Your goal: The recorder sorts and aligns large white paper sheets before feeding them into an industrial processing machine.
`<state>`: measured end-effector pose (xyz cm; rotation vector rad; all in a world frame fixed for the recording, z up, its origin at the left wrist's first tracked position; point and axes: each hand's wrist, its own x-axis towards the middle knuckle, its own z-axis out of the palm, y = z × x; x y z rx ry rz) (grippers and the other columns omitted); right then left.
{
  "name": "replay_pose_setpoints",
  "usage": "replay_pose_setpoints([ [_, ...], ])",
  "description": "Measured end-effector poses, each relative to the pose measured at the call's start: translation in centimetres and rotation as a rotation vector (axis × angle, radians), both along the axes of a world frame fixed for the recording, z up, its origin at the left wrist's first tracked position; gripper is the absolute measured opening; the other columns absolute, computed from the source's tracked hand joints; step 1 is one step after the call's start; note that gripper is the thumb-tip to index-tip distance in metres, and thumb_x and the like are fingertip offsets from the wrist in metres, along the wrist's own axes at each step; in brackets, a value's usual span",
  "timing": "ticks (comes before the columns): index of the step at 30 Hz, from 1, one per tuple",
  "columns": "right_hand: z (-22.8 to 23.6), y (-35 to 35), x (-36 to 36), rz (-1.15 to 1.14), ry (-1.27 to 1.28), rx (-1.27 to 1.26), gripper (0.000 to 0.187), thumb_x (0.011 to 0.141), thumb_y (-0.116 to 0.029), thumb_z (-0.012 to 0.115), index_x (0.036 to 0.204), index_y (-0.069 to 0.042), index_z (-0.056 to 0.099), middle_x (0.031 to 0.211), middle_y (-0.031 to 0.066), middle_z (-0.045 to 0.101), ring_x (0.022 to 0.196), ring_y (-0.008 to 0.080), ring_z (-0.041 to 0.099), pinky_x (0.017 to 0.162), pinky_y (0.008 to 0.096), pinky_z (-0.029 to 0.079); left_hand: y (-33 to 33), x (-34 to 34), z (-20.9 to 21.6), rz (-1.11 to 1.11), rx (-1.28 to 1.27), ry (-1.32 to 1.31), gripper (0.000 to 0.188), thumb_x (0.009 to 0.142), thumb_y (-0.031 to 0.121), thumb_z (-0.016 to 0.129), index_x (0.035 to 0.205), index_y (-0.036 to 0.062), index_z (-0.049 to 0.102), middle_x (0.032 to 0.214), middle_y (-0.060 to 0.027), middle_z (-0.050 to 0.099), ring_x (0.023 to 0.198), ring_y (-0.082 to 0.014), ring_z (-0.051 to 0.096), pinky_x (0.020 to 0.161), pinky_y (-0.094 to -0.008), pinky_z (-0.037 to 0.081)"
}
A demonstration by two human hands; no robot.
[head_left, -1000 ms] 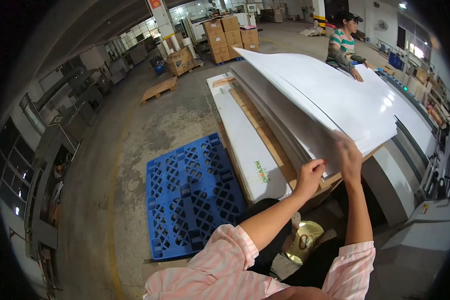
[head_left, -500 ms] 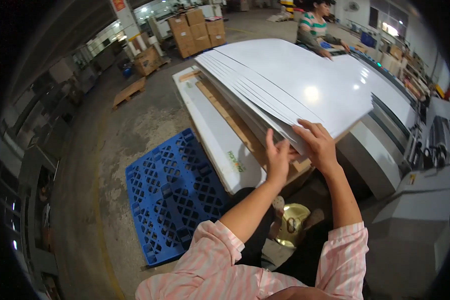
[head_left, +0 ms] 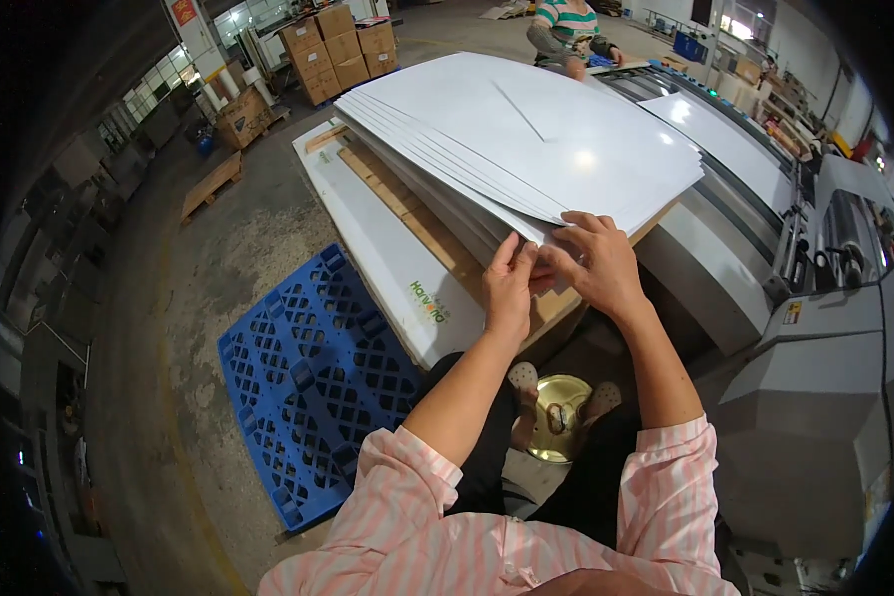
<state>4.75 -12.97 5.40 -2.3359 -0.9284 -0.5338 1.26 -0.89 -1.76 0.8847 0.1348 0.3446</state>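
Observation:
A stack of large glossy white sheets (head_left: 447, 119) lies in front of me, its layers fanned out in steps along the left side. My left hand (head_left: 508, 296) pinches the near corner, thumb and fingertips together at the sheet edges. Close beside it, my right hand (head_left: 604, 266) grips the same near edge, fingers over the top sheet and thumb lower down. The two hands almost touch. How many sheets each hand holds is hidden by the fingers.
Under the stack are wooden strips (head_left: 397, 199) and a white board (head_left: 353, 233). A blue plastic pallet (head_left: 313, 377) lies to the left, a grey machine (head_left: 805, 397) stands at right. A person in a striped shirt (head_left: 569, 22) is across the stack. A gold round tray (head_left: 558, 437) sits between my feet.
My left hand has gone from fingers apart to pinching the sheet corner. My right hand has come closer to it. The view has shifted, and a separate sheet shows on the machine.

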Motion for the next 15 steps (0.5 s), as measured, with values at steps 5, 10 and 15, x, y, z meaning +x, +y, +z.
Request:
replay_pose_setpoints([
  [5,0.2,0.5,-0.1,-0.028,0.055,-0.021,0.028,0.074,-0.031,0.058,0.085,-0.007,0.069,0.104,0.0089,0.061,0.096,0.0294,0.053,0.080,0.0400,0.043,-0.1,-0.4,0.6,0.036,-0.005,0.019,0.047,0.091,0.018,0.053,0.130,-0.0008,0.036,0.087,-0.0054,0.061,0.072,-0.0135,0.062,0.060,-0.0252,0.053],
  [10,0.4,1.0,-0.1,-0.090,0.147,0.004,0.028,0.075,-0.028,0.053,0.081,-0.007,0.070,0.101,0.0074,0.063,0.093,0.0297,0.054,0.078,0.0408,0.043,-0.1,-0.5,1.0,0.025,0.043,0.033,0.034,0.091,0.016,0.052,0.120,-0.0004,0.046,0.087,-0.0053,0.061,0.071,-0.0131,0.062,0.059,-0.0254,0.052],
  [15,0.0,1.1,0.4,-0.180,0.097,0.006,0.026,0.077,-0.027,0.053,0.080,-0.008,0.070,0.099,0.0054,0.064,0.091,0.0272,0.055,0.077,0.0406,0.043,0.3,-0.1,-0.1,0.000,0.041,0.010,0.036,0.090,0.013,0.051,0.122,-0.0017,0.042,0.090,-0.0076,0.059,0.075,-0.0150,0.061,0.062,-0.0260,0.052],
])
